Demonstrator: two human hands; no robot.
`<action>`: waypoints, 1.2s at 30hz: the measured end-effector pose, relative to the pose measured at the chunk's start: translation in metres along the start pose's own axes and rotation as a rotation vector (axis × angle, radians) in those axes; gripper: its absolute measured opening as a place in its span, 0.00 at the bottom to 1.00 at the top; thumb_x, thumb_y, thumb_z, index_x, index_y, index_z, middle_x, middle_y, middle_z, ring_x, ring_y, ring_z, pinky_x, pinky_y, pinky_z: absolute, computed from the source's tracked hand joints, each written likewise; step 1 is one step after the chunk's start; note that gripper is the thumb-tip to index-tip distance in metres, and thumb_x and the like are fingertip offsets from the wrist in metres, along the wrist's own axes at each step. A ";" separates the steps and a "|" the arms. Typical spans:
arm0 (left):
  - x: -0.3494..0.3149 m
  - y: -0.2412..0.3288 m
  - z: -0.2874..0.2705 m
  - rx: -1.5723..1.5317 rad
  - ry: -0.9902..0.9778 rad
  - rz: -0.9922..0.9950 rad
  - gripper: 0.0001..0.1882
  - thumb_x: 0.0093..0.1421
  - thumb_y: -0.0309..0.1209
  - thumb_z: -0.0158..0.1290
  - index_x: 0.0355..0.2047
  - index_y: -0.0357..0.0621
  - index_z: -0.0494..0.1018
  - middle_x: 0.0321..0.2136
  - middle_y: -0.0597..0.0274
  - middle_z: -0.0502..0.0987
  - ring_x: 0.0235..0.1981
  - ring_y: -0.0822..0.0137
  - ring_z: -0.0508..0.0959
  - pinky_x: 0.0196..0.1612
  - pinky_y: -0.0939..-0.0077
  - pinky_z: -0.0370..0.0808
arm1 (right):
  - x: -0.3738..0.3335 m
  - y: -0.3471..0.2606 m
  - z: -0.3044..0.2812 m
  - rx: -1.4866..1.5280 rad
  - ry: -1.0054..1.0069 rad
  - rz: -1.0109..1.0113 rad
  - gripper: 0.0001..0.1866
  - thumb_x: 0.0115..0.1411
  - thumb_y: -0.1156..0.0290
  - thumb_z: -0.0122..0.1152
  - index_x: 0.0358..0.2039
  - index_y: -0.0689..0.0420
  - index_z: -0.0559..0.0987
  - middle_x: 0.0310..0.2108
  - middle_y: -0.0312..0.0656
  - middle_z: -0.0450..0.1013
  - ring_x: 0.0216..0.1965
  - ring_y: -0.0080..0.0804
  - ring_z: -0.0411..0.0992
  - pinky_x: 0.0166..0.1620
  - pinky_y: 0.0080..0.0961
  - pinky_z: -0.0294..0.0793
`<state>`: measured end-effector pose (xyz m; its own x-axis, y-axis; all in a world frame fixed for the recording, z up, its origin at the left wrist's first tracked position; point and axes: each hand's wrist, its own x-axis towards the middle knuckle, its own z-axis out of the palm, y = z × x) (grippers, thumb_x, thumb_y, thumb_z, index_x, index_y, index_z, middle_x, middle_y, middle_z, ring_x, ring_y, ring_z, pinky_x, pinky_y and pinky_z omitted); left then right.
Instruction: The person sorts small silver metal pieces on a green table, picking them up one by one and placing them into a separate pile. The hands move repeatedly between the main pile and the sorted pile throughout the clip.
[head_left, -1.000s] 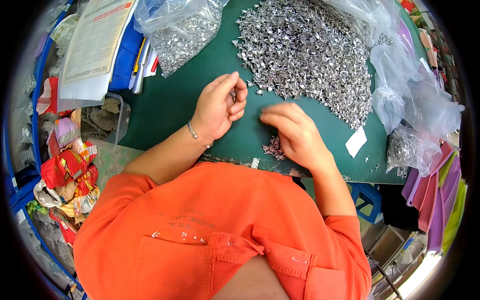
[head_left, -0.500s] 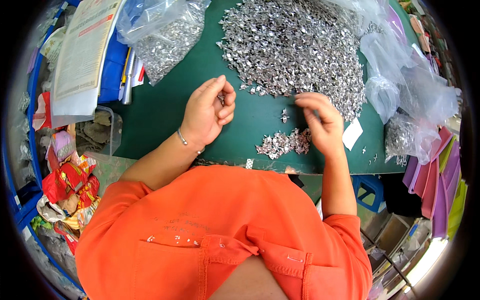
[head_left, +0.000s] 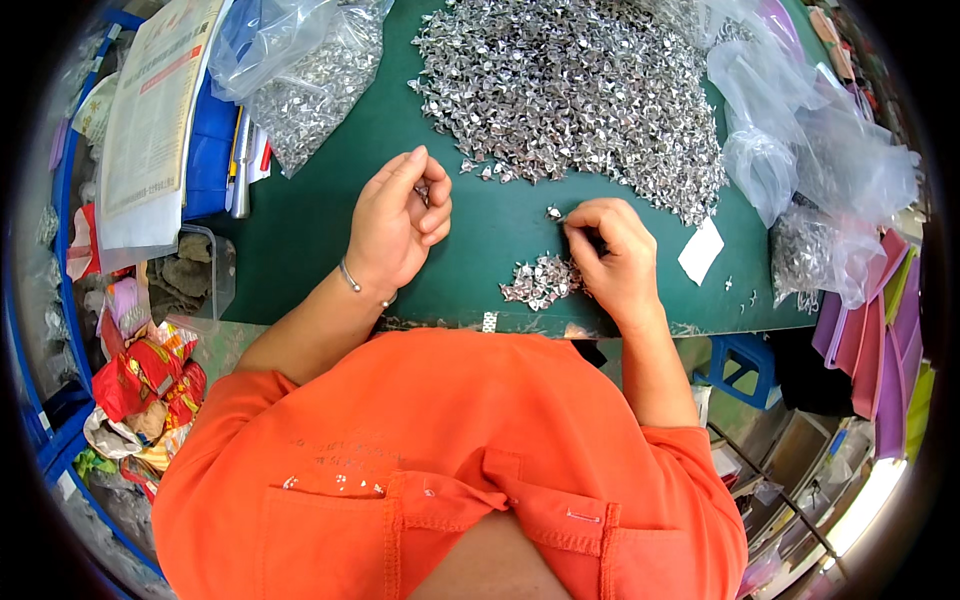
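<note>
My left hand (head_left: 395, 222) hovers over the green table (head_left: 290, 225), its fingers curled inward. Something small and dark shows between the curled fingers, too hidden to name. On the right, the thumb and forefinger of my right hand (head_left: 618, 255) are pinched together at the edge of one small shiny metal piece (head_left: 554, 213). Just below it lies a small heap of similar metal pieces (head_left: 540, 281), partly covered by that hand. A much larger pile of silvery metal pieces (head_left: 570, 90) spreads over the far part of the table.
A clear bag of metal pieces (head_left: 315, 90) lies far left, beside a blue bin (head_left: 208, 150) with papers and pens. Plastic bags (head_left: 800, 150) crowd the right side, near a white paper scrap (head_left: 701, 252). A blue stool (head_left: 742, 368) stands below the table's right edge.
My right hand has come down and left, and its fingers have closed at the single metal piece, which lay apart from them before. My left hand keeps its curled pose. The whole view has shifted slightly.
</note>
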<state>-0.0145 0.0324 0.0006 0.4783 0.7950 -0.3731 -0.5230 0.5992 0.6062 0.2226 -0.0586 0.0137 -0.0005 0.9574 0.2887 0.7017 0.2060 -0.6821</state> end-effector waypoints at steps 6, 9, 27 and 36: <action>0.000 -0.001 -0.002 -0.008 -0.005 0.001 0.15 0.74 0.38 0.41 0.33 0.44 0.71 0.24 0.65 0.69 0.16 0.77 0.62 0.19 0.83 0.59 | 0.003 0.002 -0.022 0.134 -0.108 0.027 0.06 0.53 0.84 0.63 0.31 0.62 0.79 0.34 0.44 0.76 0.34 0.41 0.76 0.38 0.30 0.76; 0.000 -0.001 -0.001 -0.003 -0.005 0.000 0.15 0.73 0.38 0.41 0.33 0.44 0.71 0.24 0.65 0.69 0.16 0.77 0.62 0.19 0.82 0.60 | 0.004 0.005 -0.024 0.027 -0.008 0.129 0.06 0.55 0.82 0.64 0.34 0.61 0.80 0.33 0.44 0.77 0.33 0.40 0.76 0.37 0.29 0.76; 0.001 -0.001 -0.002 0.011 -0.006 0.003 0.15 0.74 0.38 0.40 0.33 0.44 0.70 0.24 0.64 0.69 0.16 0.76 0.62 0.19 0.82 0.61 | 0.017 -0.006 0.009 -0.063 0.037 -0.034 0.07 0.51 0.82 0.65 0.30 0.59 0.77 0.28 0.43 0.73 0.31 0.44 0.72 0.36 0.36 0.73; 0.001 -0.002 -0.002 -0.002 -0.008 0.006 0.15 0.74 0.38 0.40 0.33 0.44 0.70 0.24 0.64 0.70 0.16 0.77 0.62 0.19 0.82 0.61 | 0.012 0.002 -0.008 0.156 -0.170 -0.018 0.10 0.50 0.88 0.61 0.32 0.61 0.77 0.31 0.42 0.76 0.34 0.44 0.74 0.39 0.34 0.75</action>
<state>-0.0148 0.0319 -0.0024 0.4807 0.7980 -0.3635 -0.5274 0.5943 0.6071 0.2294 -0.0487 0.0208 -0.1412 0.9709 0.1934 0.5821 0.2394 -0.7771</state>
